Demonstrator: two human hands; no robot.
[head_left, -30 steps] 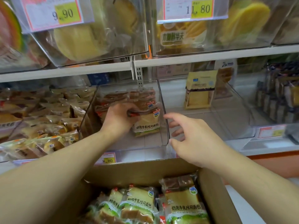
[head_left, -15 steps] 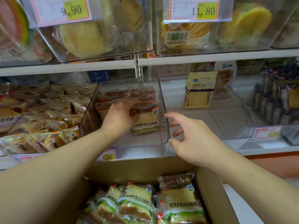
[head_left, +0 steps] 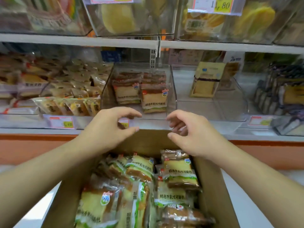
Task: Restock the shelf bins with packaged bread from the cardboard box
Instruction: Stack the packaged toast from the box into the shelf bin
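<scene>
Cardboard box (head_left: 212, 183): nearest, bottom centre, open top, packed with bread packs (head_left: 178, 170) in clear wrappers with green print.
Left hand (head_left: 108, 127): above the far edge of the box, empty; fingers (head_left: 131, 112) loosely curled, thumb and forefinger apart, holding nothing.
Right hand (head_left: 190, 134): just right of the left hand, apart from it, empty; fingers (head_left: 172, 117) loosely curled and spread, holding nothing.
Shelf (head_left: 246, 130): beyond the hands, with price tags (head_left: 61, 122) along its front edge.
Clear bin (head_left: 172, 89): on the shelf, straight ahead; two rows of bread packs stand upright at its far end, near part bare.
Left bin: small wrapped pastries (head_left: 69, 106), heaped.
Right bin: one upright yellow pack (head_left: 207, 79).
Upper shelf: clear bins of yellow cakes (head_left: 118, 18), blurred.
</scene>
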